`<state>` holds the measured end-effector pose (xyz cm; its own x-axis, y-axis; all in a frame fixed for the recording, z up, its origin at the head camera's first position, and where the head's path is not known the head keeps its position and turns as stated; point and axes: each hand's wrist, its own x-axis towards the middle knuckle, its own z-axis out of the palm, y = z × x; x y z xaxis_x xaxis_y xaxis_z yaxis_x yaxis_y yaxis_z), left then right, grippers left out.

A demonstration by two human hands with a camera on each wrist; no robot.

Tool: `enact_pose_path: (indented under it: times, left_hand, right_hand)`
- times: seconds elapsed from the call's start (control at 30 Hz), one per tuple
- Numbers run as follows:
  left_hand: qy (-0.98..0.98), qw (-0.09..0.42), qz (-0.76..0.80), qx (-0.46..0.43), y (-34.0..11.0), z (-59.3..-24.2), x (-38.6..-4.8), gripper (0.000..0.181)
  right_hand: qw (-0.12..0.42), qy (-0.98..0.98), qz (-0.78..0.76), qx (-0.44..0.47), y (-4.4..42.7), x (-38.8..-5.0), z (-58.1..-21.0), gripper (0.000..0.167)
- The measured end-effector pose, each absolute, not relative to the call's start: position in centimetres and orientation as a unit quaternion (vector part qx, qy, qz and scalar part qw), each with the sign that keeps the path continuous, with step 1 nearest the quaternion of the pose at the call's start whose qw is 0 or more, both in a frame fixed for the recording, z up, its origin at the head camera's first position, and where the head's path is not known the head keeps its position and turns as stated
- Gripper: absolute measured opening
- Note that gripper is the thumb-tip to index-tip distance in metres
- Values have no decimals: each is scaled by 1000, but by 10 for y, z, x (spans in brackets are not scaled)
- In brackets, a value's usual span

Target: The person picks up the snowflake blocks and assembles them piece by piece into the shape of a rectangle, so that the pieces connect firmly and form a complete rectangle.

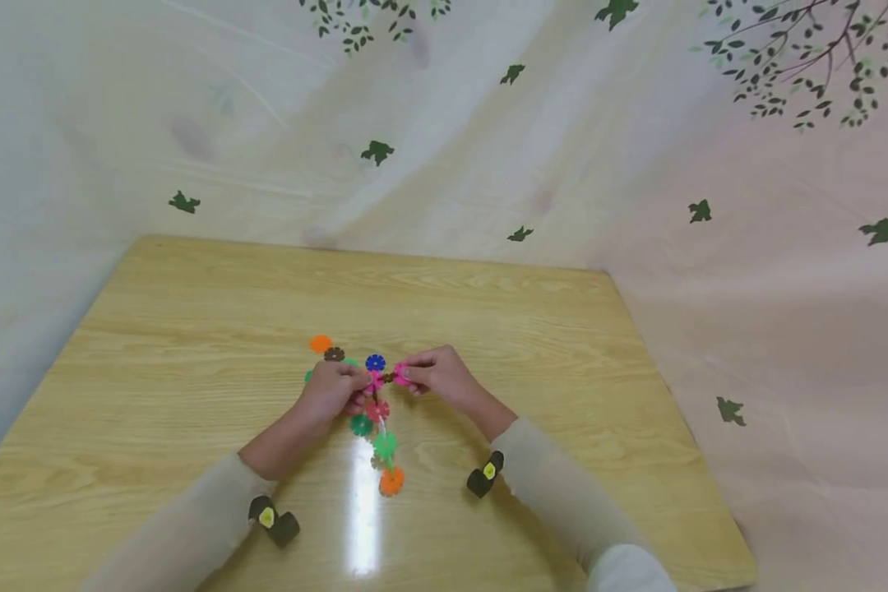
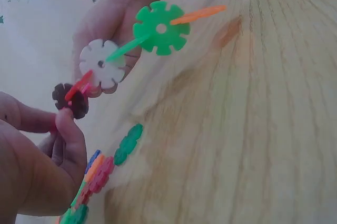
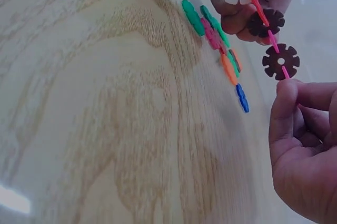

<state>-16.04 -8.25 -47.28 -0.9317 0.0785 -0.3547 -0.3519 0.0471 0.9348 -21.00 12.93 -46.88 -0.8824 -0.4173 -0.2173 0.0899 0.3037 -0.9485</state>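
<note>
A chain of slotted snowflake discs hangs between the two hands, above the table. My left hand [image 1: 333, 390] pinches a pink disc [image 1: 374, 381] near the chain's upper end. At that end, my right hand [image 1: 438, 378] pinches another pink disc [image 3: 285, 72], slotted into a brown disc [image 3: 280, 62] between the two pinks. Lower down come a second brown disc [image 3: 266, 23], a red disc [image 1: 377, 410], a white disc [image 2: 101, 64], a green disc [image 2: 162, 28] and an orange disc [image 1: 391, 482]. Fingers partly cover both pink discs.
Loose discs lie on the wooden table [image 1: 192, 329] around the left hand: an orange disc [image 1: 321, 344], a brown disc [image 1: 334, 354], a blue disc [image 1: 375, 363], a dark green disc [image 1: 361, 425] and several others. A printed cloth [image 1: 444, 181] hangs behind the table.
</note>
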Motion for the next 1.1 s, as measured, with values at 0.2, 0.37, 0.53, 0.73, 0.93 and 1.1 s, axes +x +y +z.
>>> enact_pose_path:
  times: [0.2, 0.37, 0.53, 0.73, 0.93, 1.1]
  left_hand:
    - [681, 204, 699, -78, -87, -477, -152, 14]
    - [638, 232, 732, -69, -85, -479, -139, 14]
    - [625, 247, 738, -64, -83, -482, -119, 19]
    - [699, 238, 674, -34, -85, -479, -99, 21]
    - [780, 197, 594, -20, -88, -477, -95, 24]
    - [779, 183, 599, -35, -89, -485, -97, 20]
  right_hand:
    - [250, 784, -550, -145, 128, -215, -471, 21]
    - [251, 804, -504, -189, 124, -219, -469, 21]
    - [280, 807, -461, -240, 117, -219, -459, 19]
    - [334, 786, -434, -287, 108, -215, -454, 16]
    - [359, 786, -400, -306, 103, -211, -465, 17]
    - [375, 783, -387, -311, 98, -206, -468, 19]
